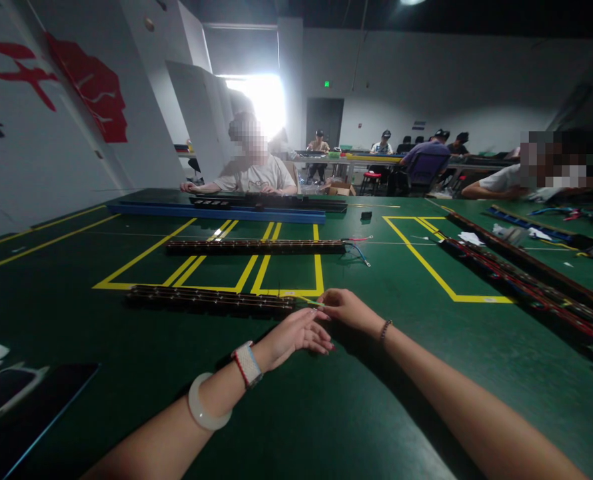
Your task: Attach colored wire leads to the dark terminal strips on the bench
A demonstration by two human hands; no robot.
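Observation:
A long dark bar assembly (211, 300) with copper-coloured strips lies on the green table. From its right end comes a yellow-green wire (309, 301). My right hand (346, 309) pinches the tip of this wire between thumb and fingers. Just below it is my left hand (294, 337), palm turned to the right, its fingers loosely apart and holding nothing I can see. The left fingertips are close to the wire; whether they touch it I cannot tell. A second similar bar assembly (256, 247), with red and blue wires at its right end, lies farther back.
Yellow tape lines (216, 288) mark the green table (401, 413). A blue channel (216, 212) lies at the back, before a seated person (256, 173). More wired bars (521, 283) lie on the right, near another person. A dark flat panel (41, 407) is at the left front.

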